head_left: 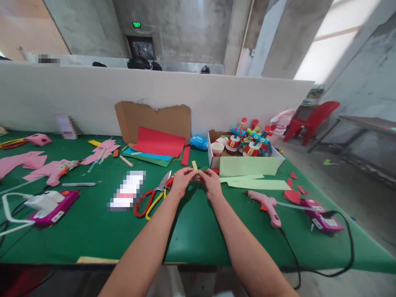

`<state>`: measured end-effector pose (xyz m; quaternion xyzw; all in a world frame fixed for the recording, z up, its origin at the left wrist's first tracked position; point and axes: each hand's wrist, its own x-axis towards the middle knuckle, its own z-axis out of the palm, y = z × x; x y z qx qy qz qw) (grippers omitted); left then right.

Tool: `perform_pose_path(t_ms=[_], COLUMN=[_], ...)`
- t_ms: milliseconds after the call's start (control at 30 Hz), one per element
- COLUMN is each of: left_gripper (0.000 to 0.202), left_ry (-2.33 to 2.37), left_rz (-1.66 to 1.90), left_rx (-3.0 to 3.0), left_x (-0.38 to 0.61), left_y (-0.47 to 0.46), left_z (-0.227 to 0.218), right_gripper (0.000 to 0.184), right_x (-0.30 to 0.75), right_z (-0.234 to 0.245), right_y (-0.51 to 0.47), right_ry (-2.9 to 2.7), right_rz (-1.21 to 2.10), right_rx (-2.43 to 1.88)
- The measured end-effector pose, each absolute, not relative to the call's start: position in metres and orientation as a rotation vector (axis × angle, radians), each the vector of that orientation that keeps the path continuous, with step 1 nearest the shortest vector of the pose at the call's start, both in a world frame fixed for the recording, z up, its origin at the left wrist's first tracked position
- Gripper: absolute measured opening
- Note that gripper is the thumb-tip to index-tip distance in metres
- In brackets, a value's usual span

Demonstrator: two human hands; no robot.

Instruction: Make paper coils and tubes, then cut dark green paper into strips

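Observation:
My left hand [182, 181] and my right hand [210, 184] meet above the green tabletop, fingertips pinched close together. Between them are narrow paper strips: a pale yellow strip [194, 166] stands up at my left fingertips, and a dark green strip [203, 168] shows by my right fingertips. How the strips join is too small to tell. Just left of my left hand lie scissors with red handles [144, 203] and yellow-handled ones beside them, overlapping. To the right of my right hand are light green paper strips [262, 184] and a pink glue gun [266, 205].
A box [252, 166] of finished paper-cup figures stands back right. Red paper [159, 141] and other coloured sheets lie against cardboard [151, 113]. Power strips [323, 218] [57, 210] with cords sit on both sides. Pink paper [54, 167] and another glue gun [57, 175] lie left.

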<state>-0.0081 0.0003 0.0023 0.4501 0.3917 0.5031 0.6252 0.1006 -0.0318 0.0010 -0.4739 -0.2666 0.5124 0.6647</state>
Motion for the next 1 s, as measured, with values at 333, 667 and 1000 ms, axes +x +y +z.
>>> perform_pose_path(t_ms=[333, 667, 1000], left_gripper=[0.04, 0.035, 0.038], left_ry=[0.831, 0.842, 0.813], left_rz=[1.075, 1.092, 1.052], left_rx=[0.962, 0.921, 0.887], left_x=[-0.009, -0.009, -0.01], left_y=[-0.002, 0.002, -0.003], left_z=[0.004, -0.001, 0.007], right_gripper=[0.032, 0.021, 0.016], right_x=[0.103, 0.105, 0.106], right_z=[0.005, 0.011, 0.009], right_y=[-0.033, -0.034, -0.033], right_ry=[-0.621, -0.613, -0.502], right_rz=[1.18, 1.179, 1.375], right_rx=[-1.116, -1.094, -1.011])
